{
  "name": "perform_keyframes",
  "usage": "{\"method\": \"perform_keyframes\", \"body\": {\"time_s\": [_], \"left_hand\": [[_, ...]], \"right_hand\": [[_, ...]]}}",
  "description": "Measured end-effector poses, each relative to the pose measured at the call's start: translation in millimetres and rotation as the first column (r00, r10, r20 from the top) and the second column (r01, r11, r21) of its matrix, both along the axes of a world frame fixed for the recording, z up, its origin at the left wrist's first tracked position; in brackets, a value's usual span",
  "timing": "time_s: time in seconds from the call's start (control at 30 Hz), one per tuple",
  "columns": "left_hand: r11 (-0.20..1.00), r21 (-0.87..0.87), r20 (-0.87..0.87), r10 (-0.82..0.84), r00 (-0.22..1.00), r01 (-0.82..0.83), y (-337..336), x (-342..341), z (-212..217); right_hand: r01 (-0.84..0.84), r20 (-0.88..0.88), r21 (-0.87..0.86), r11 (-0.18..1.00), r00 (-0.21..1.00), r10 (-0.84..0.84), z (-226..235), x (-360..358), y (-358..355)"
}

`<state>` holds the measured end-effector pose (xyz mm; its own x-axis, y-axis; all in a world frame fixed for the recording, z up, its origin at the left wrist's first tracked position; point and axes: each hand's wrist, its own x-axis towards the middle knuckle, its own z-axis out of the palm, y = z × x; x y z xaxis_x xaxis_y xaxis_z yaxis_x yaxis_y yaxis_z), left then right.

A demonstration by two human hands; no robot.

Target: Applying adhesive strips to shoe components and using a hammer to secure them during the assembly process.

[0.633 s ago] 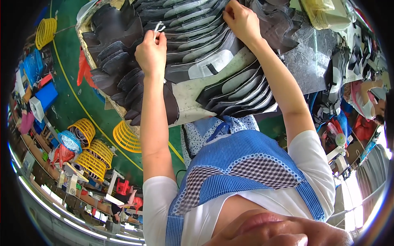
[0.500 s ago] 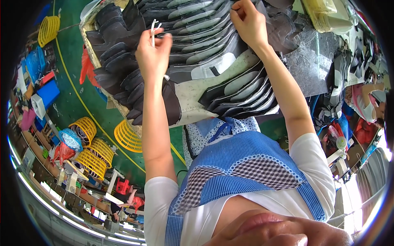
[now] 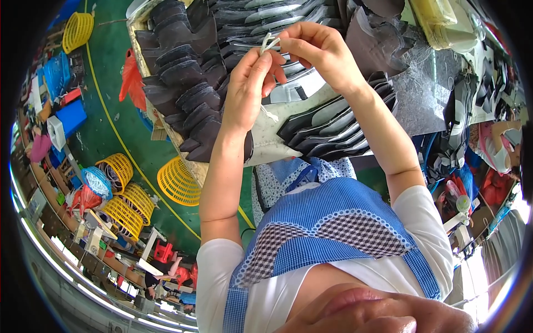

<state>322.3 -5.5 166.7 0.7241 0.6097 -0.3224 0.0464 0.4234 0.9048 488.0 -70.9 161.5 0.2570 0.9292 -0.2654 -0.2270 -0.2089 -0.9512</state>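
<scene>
A white cord (image 3: pixel 268 42), looped at the top, is pinched between thumb and fingers of my left hand (image 3: pixel 250 86). Its loose tail hangs below that hand. From the right, the fingertips of my right hand (image 3: pixel 325 55) are closed at the cord's loop, close to the left fingertips. Beneath both hands lie overlapping rows of dark cut pieces with grey-white patches (image 3: pixel 261 25). Plain dark brown-black pieces (image 3: pixel 189 72) are stacked left of my left hand. Below my right wrist rests a smaller row of black and grey pieces (image 3: pixel 327 125).
The pieces lie on a pale worktable (image 3: pixel 277 145) with a raised left edge. More dark pieces (image 3: pixel 377 41) and a yellowish plastic-wrapped bundle (image 3: pixel 436 19) are at the right. Yellow baskets (image 3: pixel 179 182) stand on the green floor (image 3: pixel 105 77). Other people are in the background.
My left hand has moved right with the white cord. My right hand has come down and left from the far pieces to meet it at the loop.
</scene>
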Motion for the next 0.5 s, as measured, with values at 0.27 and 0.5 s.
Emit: {"method": "perform_keyframes", "body": {"time_s": [0.27,0.5], "left_hand": [[0.999,0.040,0.012,0.014,1.000,-0.014,-6,-7,7],[0.956,0.175,-0.041,0.246,0.969,-0.235,-14,-2,4]], "right_hand": [[0.018,-0.020,0.085,0.996,1.000,-0.017,-1,-15,-3],[0.040,0.097,0.063,0.997,0.994,-0.046,1,-31,-5]]}}
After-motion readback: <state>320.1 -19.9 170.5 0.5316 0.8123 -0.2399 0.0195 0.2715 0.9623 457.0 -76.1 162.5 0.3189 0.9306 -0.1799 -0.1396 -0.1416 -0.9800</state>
